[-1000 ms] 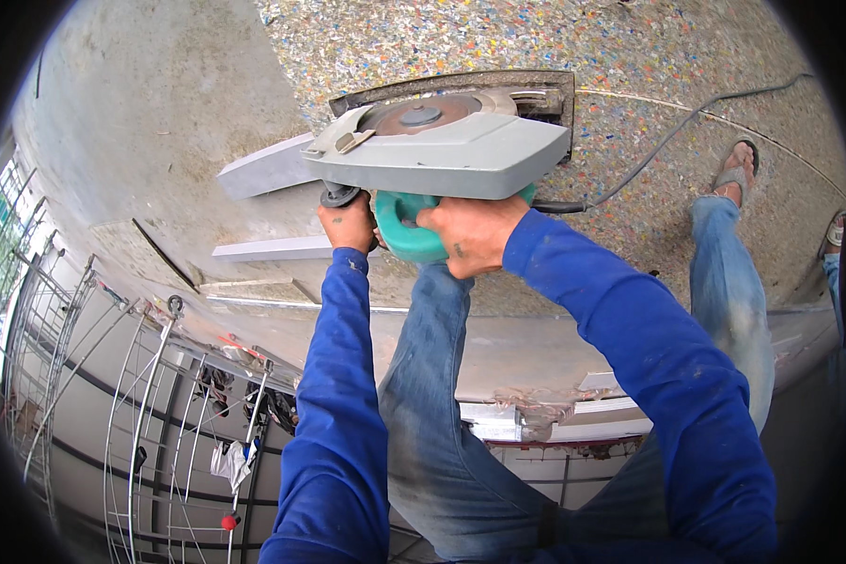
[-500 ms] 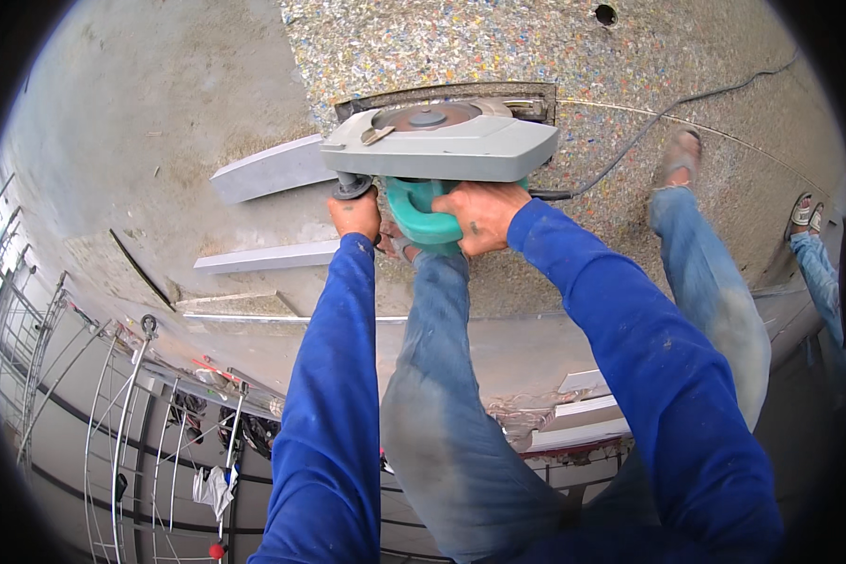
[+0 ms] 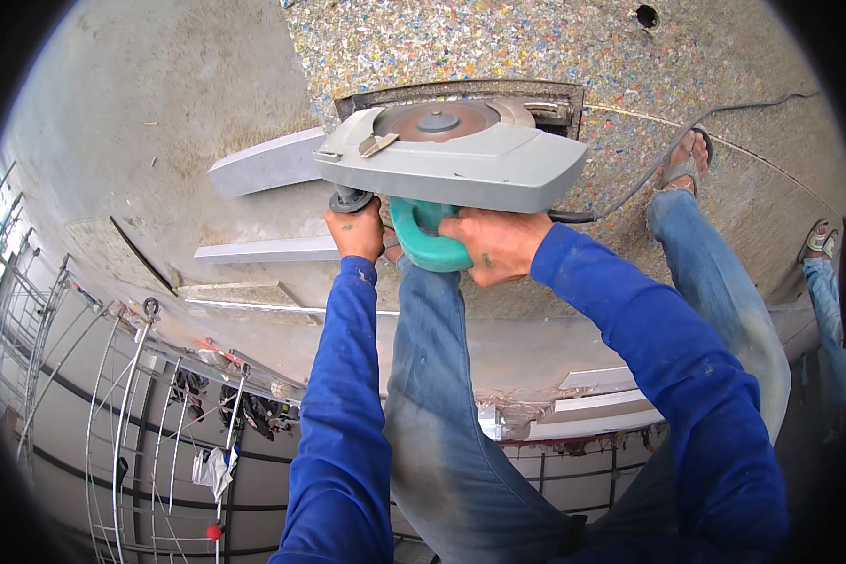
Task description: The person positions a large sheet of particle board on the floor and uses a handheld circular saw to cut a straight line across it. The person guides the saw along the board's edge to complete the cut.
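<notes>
Both hands hold a circular saw (image 3: 461, 169) with a light grey guard, its round brownish blade (image 3: 432, 120) facing up toward me. My left hand (image 3: 357, 228) is closed round the dark side knob (image 3: 350, 199) at the saw's left. My right hand (image 3: 500, 242) is wrapped round the teal rear handle (image 3: 430, 249). A dirty, dark rectangular metal frame (image 3: 376, 97) borders the saw's far edge; whether it belongs to the saw I cannot tell. Beneath lies a multicoloured speckled surface (image 3: 498, 47). From the saw's right end runs a dark power cord (image 3: 630, 193).
Two grey strips (image 3: 263, 164) (image 3: 268, 250) lie left of the saw. A small round hole (image 3: 647, 16) is at the far right. My sandalled right foot (image 3: 686, 162) stands near the cord. Metal scaffolding (image 3: 127, 414) is at lower left. Another person's foot (image 3: 820, 242) shows at the right edge.
The saw looks slightly larger, and its right end has shifted right and nearer me with my right hand. Both hands keep their hold. The whole view has shifted a little.
</notes>
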### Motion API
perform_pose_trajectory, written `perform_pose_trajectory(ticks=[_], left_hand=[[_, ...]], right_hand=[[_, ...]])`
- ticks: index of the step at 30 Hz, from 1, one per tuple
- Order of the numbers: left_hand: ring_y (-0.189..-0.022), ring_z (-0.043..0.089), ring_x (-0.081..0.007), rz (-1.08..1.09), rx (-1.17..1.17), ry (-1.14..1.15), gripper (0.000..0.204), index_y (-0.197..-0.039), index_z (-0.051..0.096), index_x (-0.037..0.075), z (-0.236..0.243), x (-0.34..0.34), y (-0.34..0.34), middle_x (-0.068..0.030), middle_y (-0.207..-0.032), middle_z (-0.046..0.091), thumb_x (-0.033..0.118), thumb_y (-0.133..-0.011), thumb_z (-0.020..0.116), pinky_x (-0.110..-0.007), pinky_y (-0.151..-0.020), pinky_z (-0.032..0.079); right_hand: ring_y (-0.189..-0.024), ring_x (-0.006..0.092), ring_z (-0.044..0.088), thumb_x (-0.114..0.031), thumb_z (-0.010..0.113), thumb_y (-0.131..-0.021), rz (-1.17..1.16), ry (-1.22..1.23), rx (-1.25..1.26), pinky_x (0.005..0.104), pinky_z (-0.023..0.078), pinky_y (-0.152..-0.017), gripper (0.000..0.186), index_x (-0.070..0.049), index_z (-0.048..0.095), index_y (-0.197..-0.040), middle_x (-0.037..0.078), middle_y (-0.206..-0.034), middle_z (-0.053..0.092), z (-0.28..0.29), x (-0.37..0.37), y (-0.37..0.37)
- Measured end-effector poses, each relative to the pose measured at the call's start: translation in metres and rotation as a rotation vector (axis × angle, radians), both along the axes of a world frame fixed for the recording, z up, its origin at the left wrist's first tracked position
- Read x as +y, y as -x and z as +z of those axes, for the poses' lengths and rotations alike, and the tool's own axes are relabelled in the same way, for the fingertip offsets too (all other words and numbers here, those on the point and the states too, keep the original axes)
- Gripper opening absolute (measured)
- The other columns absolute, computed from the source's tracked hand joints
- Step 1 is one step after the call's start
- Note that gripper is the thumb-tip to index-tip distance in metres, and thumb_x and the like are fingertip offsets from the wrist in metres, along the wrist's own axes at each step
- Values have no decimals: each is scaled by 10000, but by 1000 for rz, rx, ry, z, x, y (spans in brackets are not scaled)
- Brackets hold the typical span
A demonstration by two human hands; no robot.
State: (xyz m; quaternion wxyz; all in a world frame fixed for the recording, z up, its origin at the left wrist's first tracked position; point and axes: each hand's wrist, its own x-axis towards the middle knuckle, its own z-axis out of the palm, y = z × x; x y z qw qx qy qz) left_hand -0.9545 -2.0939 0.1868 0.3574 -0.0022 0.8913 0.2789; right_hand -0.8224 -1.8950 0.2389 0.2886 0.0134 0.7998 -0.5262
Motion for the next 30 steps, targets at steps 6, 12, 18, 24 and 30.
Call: perform_pose_trajectory(ticks=[6, 12, 18, 24, 30], left_hand=[[-561, 533, -110, 83, -54, -10, 83, -743, 592, -41, 12, 5, 10, -50, -646, 610, 15, -716, 646, -293, -516, 426], [-628, 574, -126, 18, 3, -17, 109, -772, 608, -52, 4, -16, 22, -72, -706, 655, 25, -719, 664, -314, -576, 448], [-623, 578, -131, -46, 2, 82, 113, -745, 608, -59, 8, -18, 34, -72, -702, 658, 34, -718, 668, -314, -586, 454], [-386, 497, -145, -24, 63, -25, 140, -629, 518, -9, 3, -29, 42, -55, -515, 536, 18, -727, 613, -305, -374, 379], [-386, 496, -142, 57, 44, -35, 125, -641, 538, -12, 6, -34, 50, -49, -503, 525, 24, -734, 613, -305, -371, 379]], right_hand=[[-697, 319, 620, -134, 647, -573, -72, 22, 54, 436, 503, -615, 314, -73, 616, -880, 142, -700, 578, 1, -8, 6], [-683, 325, 620, -123, 637, -573, -57, 63, 17, 442, 503, -611, 299, -69, 617, -867, 145, -701, 585, 0, -17, 20], [-689, 329, 624, -130, 639, -567, -8, 40, -14, 445, 506, -616, 318, -68, 616, -878, 147, -701, 589, 2, -23, 34], [-701, 322, 632, -153, 646, -560, -61, 61, 38, 447, 513, -626, 398, -75, 619, -949, 146, -711, 596, 1, -29, 40], [-871, 337, 644, -114, 654, -594, 2, 72, -83, 424, 521, -764, 500, -103, 650, -1094, 158, -880, 662, 13, -26, 60]])
